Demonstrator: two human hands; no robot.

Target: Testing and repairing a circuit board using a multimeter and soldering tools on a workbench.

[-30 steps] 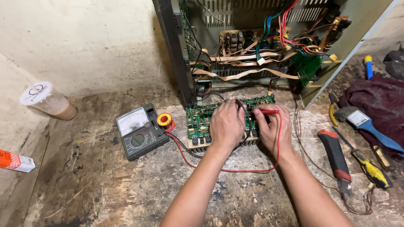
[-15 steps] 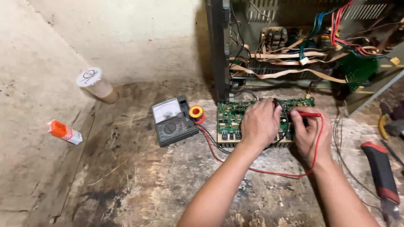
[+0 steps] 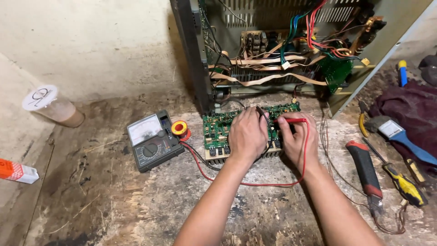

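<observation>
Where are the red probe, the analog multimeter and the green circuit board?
red probe (image 3: pixel 291 120): head view, on its shaft by the right hand.
analog multimeter (image 3: pixel 150 140): head view, on its face.
green circuit board (image 3: pixel 216 130): head view, on its left part.

Only 1 view here: the head camera looks steeply down and forward from above the forearms, close over the left hand (image 3: pixel 247 135) and right hand (image 3: pixel 296 139) (mid-frame), with the open cabinet (image 3: pixel 273 45) filling the top edge.

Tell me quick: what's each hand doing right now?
Left hand: closed on a black probe, resting on the green circuit board.
Right hand: closed, holding the red probe to the board.
</observation>
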